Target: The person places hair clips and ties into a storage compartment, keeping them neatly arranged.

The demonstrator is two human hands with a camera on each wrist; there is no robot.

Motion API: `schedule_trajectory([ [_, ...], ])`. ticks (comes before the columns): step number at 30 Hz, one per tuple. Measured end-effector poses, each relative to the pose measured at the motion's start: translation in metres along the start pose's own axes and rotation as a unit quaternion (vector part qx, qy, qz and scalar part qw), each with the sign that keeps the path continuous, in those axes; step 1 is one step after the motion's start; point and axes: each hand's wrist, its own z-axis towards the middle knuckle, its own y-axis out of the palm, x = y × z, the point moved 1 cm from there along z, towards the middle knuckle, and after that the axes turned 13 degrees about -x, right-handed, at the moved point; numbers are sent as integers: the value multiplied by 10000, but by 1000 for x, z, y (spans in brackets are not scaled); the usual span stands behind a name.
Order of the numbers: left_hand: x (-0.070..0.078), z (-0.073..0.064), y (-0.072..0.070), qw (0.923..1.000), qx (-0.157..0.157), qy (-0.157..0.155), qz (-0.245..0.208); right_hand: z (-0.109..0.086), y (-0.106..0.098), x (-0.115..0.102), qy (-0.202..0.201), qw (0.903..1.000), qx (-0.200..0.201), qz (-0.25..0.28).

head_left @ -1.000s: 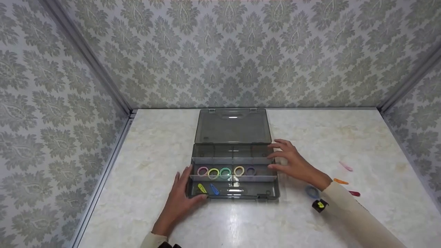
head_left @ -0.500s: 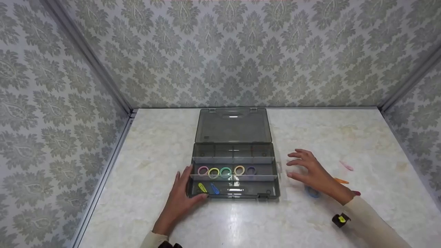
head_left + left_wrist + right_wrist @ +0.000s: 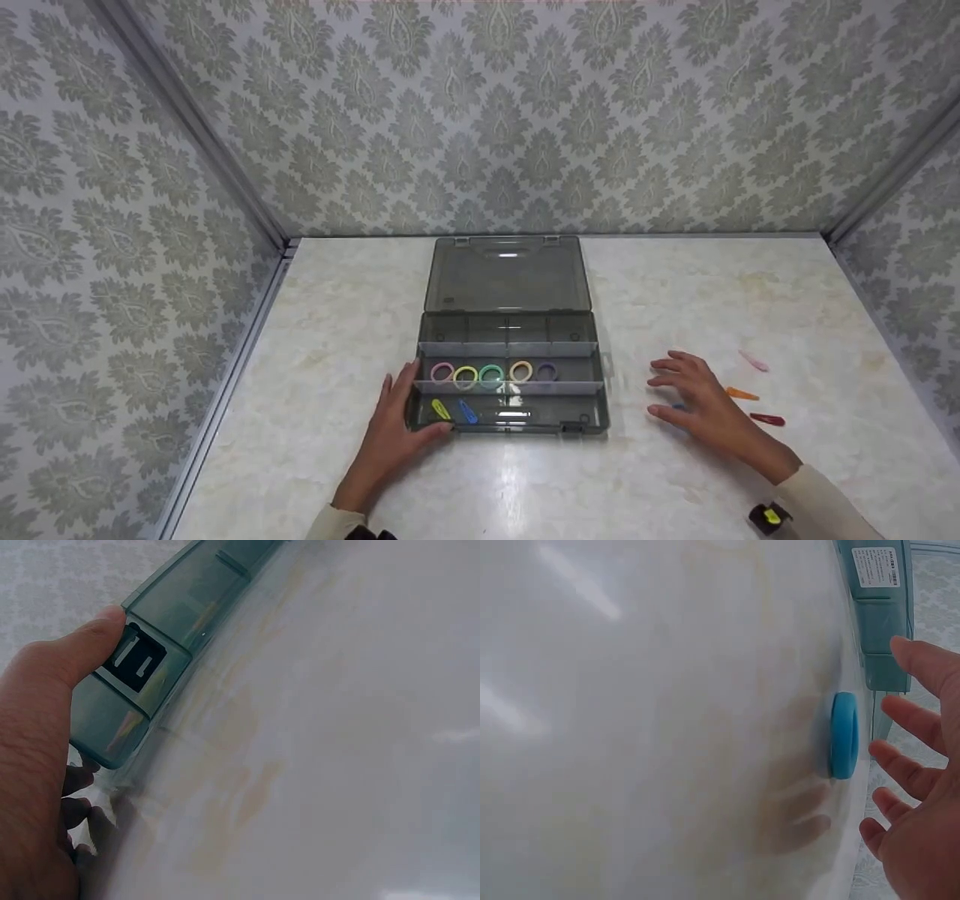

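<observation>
Grips open box (image 3: 551,412) at front left corner with fingers of left hand (image 3: 394,424); poises right hand (image 3: 705,405), fingers apart, near blue ring (image 3: 844,736) on table (image 3: 315,322).

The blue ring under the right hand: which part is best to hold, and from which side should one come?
Probably opposite sides of its outer band, from above: the blue ring lies flat on the table, its band stands up, and the right hand hangs over it, grip open.
</observation>
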Motion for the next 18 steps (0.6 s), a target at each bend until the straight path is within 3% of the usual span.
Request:
schedule_trajectory([
  [7, 0, -1, -2, 10000, -12, -24, -81, -13, -1, 5, 283, 9990, -177, -308],
  [18, 0, -2, -2, 9999, -1, -15, -141, -29, -5, 11, -205, 9957, 26, -900],
])
